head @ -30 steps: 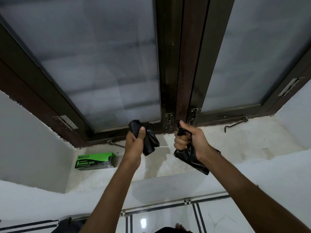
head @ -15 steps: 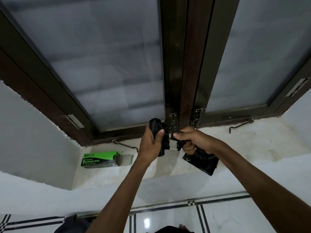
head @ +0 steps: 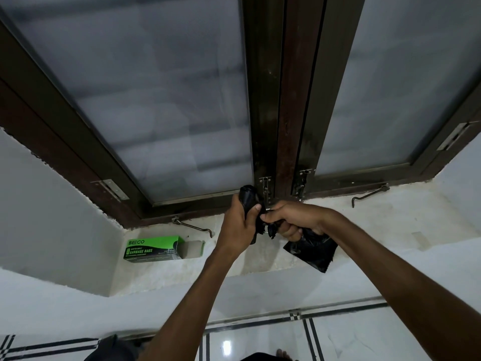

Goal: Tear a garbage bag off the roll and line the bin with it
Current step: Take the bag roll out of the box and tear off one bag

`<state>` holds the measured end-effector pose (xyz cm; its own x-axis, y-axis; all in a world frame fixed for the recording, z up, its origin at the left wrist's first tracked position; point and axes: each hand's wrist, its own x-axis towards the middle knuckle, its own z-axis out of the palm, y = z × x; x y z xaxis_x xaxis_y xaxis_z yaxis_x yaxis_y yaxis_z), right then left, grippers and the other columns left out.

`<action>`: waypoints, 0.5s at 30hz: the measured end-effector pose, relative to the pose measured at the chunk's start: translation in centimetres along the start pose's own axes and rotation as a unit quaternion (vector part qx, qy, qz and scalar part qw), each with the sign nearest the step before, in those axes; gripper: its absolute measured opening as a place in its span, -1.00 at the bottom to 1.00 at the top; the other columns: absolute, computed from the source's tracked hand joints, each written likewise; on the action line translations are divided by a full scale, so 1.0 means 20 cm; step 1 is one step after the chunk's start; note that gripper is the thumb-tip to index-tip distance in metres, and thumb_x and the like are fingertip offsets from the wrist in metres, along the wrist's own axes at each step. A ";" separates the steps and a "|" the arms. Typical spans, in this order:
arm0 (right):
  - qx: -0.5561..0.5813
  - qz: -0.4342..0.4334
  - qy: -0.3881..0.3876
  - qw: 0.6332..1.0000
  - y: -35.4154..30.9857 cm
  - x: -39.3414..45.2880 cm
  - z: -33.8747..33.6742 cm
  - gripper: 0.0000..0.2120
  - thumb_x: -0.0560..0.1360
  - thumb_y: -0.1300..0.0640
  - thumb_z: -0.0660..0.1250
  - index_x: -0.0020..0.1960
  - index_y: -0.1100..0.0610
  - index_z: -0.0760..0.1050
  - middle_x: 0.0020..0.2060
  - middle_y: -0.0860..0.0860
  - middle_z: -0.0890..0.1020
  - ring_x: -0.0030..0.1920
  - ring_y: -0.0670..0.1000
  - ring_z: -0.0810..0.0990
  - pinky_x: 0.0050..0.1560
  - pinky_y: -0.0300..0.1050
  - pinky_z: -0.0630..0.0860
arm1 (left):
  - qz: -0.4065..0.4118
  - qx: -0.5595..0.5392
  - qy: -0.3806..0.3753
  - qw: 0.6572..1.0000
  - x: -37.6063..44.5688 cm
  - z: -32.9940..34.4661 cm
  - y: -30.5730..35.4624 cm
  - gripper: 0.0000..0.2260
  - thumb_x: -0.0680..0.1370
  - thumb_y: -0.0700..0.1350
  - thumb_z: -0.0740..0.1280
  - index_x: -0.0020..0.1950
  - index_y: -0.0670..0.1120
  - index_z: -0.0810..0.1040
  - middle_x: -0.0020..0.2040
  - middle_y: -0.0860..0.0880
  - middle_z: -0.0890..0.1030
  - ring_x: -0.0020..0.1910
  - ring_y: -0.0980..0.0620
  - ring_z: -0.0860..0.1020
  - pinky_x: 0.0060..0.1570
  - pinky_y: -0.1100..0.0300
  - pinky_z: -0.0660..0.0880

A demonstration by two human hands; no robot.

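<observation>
Green and black cardboard marks the garbage bag box (head: 153,248), which lies on its side at the left of the window sill (head: 377,220), one end flap open, well apart from both hands. A metal window hook (head: 192,226) rests on the sill just behind the box.

Right of the box, the left hand (head: 238,226) is curled round the black roll (head: 248,198), whose upper end stands clear above the fist. The right hand (head: 291,220) sits just beside it, nearly touching, with thumb and fingers pinching the bunched black film where it leaves the roll. The garbage bag (head: 311,250) hangs below the right hand as a folded dark panel, over the front edge of the sill. Whether the bag has fully parted from the roll cannot be told; the join is hidden between the two fists.

Step in hand, as judged: separation of one bag at the perforation. Lining has not begun, and no bin can be identified in view.

The next move calls for a firm hold on the roll and a sharp pull apart along the perforated line. Thin film of this kind is likely to stretch or rip off-line if pulled slowly or at an angle. Once free, the bag must be shaken open and carried to the bin
</observation>
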<state>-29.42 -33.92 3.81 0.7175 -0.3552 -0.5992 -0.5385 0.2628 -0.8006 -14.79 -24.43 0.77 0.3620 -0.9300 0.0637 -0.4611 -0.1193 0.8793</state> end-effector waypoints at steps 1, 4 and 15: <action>0.001 0.003 -0.002 1.000 -0.01 0.00 0.00 -0.74 0.65 0.06 0.23 -0.20 0.06 0.36 -0.47 -0.05 0.09 -0.50 -0.09 0.01 -0.51 -0.24 0.02 | 0.002 0.004 0.001 1.000 0.00 0.00 0.00 -0.72 0.63 -0.09 0.26 0.31 -0.15 0.37 -0.02 -0.02 0.57 -0.14 0.23 0.53 -0.25 0.49 0.43; 0.012 0.008 -0.009 1.000 -0.02 -0.01 0.01 -0.74 0.65 0.07 0.23 -0.21 0.07 0.38 -0.48 -0.06 0.10 -0.52 -0.10 0.02 -0.50 -0.24 0.01 | 0.005 0.015 0.005 1.000 0.00 -0.01 -0.02 -0.71 0.63 -0.08 0.26 0.31 -0.15 0.37 -0.02 -0.03 0.59 -0.15 0.21 0.54 -0.27 0.46 0.44; 0.366 -0.188 -0.015 0.911 0.08 0.05 0.02 -0.62 0.59 0.09 0.24 -0.40 0.04 0.33 -0.52 -0.07 0.04 -0.54 -0.07 -0.02 -0.47 -0.20 -0.01 | -0.129 -0.087 0.082 0.984 0.01 -0.09 -0.09 -0.67 0.63 -0.02 0.27 0.35 -0.09 0.37 0.14 -0.10 0.57 0.12 -0.06 0.56 0.06 0.02 0.54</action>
<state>-29.47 -33.53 1.93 0.8076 -0.5225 -0.2736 0.1794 0.6595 -0.7300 -12.41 -23.79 0.06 0.5814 -0.8062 -0.1094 -0.1969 -0.2700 0.9425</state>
